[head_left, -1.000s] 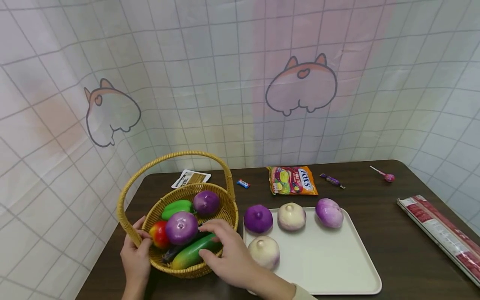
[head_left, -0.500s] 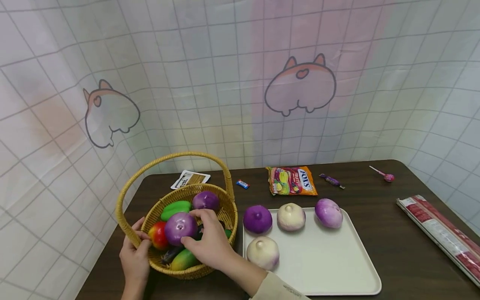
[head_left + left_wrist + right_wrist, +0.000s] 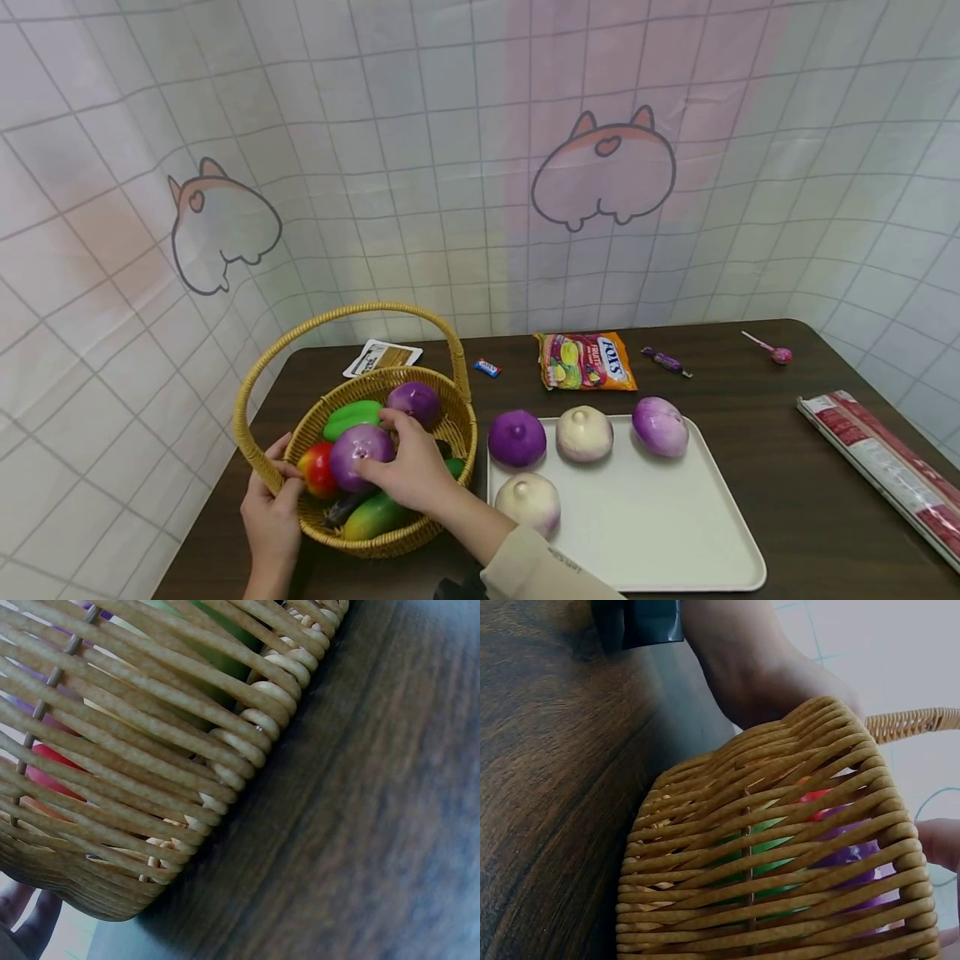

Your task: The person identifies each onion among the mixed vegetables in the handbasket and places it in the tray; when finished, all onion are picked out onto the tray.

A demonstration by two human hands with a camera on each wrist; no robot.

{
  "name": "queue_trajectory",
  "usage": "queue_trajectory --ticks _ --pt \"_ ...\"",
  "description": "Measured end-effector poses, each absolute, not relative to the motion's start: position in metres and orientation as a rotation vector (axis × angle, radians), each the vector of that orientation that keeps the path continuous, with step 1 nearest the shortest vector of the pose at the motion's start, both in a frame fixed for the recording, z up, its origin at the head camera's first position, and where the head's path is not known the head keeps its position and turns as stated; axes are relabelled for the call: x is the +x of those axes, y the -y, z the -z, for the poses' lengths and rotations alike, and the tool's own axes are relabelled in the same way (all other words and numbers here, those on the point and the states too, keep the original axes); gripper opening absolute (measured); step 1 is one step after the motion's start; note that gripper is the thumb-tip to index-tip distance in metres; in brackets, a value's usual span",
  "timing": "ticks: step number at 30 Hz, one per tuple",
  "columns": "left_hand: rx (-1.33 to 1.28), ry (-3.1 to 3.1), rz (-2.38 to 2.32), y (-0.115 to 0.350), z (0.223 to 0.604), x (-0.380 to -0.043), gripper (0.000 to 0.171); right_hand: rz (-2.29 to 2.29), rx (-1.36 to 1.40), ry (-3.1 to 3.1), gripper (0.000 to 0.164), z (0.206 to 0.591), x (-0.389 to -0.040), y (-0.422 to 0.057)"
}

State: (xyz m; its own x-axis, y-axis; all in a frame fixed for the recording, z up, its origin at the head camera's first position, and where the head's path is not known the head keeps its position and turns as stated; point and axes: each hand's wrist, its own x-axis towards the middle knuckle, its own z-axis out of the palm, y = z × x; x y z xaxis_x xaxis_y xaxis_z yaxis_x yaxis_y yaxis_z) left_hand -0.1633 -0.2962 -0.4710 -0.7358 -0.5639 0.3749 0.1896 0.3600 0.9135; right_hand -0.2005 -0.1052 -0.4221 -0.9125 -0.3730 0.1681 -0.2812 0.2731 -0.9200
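Observation:
In the head view, a yellow wicker basket (image 3: pixel 390 543) stands at the left of the table. My left hand (image 3: pixel 272 521) holds its left rim by the foot of the handle. Inside lie a glossy round purple vegetable (image 3: pixel 351 450), a red-and-yellow fruit (image 3: pixel 318 468), a green pepper (image 3: pixel 351 419), another purple vegetable (image 3: pixel 415 402), a dark eggplant (image 3: pixel 347 507) and a long green vegetable (image 3: pixel 375 517). My right hand (image 3: pixel 412 467) reaches in from the right and grips the front purple vegetable, thumb on its face; its far fingertips are partly hidden. Both wrist views show mainly the basket wall (image 3: pixel 142 712).
Right of the basket is a white tray (image 3: pixel 660 525) with several round purple or white vegetables (image 3: pixel 583 433). Behind lie a candy bag (image 3: pixel 585 362), small wrapped candies (image 3: pixel 666 362), a card-like packet (image 3: pixel 382 357) and a lollipop (image 3: pixel 780 356). A long red-and-white package (image 3: pixel 885 475) lies far right.
My right hand has moved left from above the long green vegetable onto the front purple vegetable, its thumb now on that vegetable's face. The left hand stays on the basket rim.

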Motion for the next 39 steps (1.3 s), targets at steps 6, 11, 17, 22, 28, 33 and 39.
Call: queue_trajectory --ticks 6,11,17,22,28,33,39 --pt "0.328 1.949 1.438 0.296 0.4696 -0.163 0.006 1.585 -0.589 -2.482 0.07 0.421 -0.1994 0.1081" --pt "0.324 1.944 1.452 0.2964 0.4703 -0.1634 0.008 1.505 -0.554 -2.495 0.07 0.4203 -0.1978 0.1092" --pt "0.327 1.937 1.443 0.2965 0.4692 -0.1637 0.007 1.5 -0.548 -2.502 0.069 0.4205 -0.1984 0.1101" --pt "0.334 1.927 1.466 0.2963 0.4692 -0.1633 0.006 1.505 -0.574 -2.475 0.068 0.4193 -0.1982 0.1095" --pt "0.334 1.926 1.47 0.2967 0.4699 -0.1625 0.007 1.642 -0.588 -2.276 0.062 0.4177 -0.199 0.1054" --pt "0.313 1.922 1.462 0.2968 0.4706 -0.1629 0.006 1.737 -0.565 -2.213 0.06 0.418 -0.1993 0.103" --pt "0.303 1.915 1.469 0.2949 0.4704 -0.1633 0.006 1.821 -0.53 -2.207 0.066 0.4197 -0.1988 0.1028"
